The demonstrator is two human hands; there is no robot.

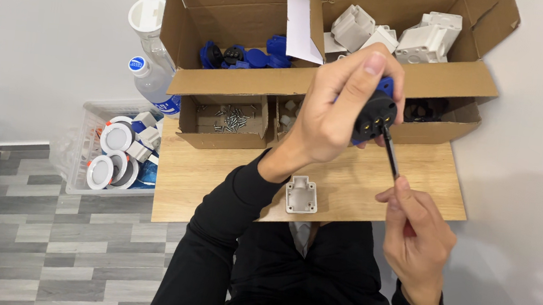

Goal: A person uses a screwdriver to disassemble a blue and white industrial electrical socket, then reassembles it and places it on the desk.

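The left hand [336, 112] is raised above the wooden bench [362, 182], its grip closed around a black and blue plug insert [375, 113], thumb on the near side and the other fingers wrapped over the top, so that the black face with its small brass-coloured terminals looks down and to the right. The right hand [419, 235] sits lower and nearer the body, fingers pressed together in a pinch on the handle of a thin screwdriver [390, 153]. The tool's long axis runs up and slightly left from that hand, and its tip meets the underside of the insert right at the terminal face; so the part lies up and to the left of the right hand, in line with the shaft, and the left hand is the one carrying it. The insert is a short round body, black at the working end and blue behind, partly hidden by the fingers. On the bench just below the left wrist lies a small grey housing [301, 195], well apart from both hands. Behind stands an open cardboard box [332, 85] with compartments of blue parts [245, 55], white housings [398, 35] and small screws [231, 118]. To the left a plastic bottle [152, 76] and a clear bin of round white fittings [114, 149] sit on the floor
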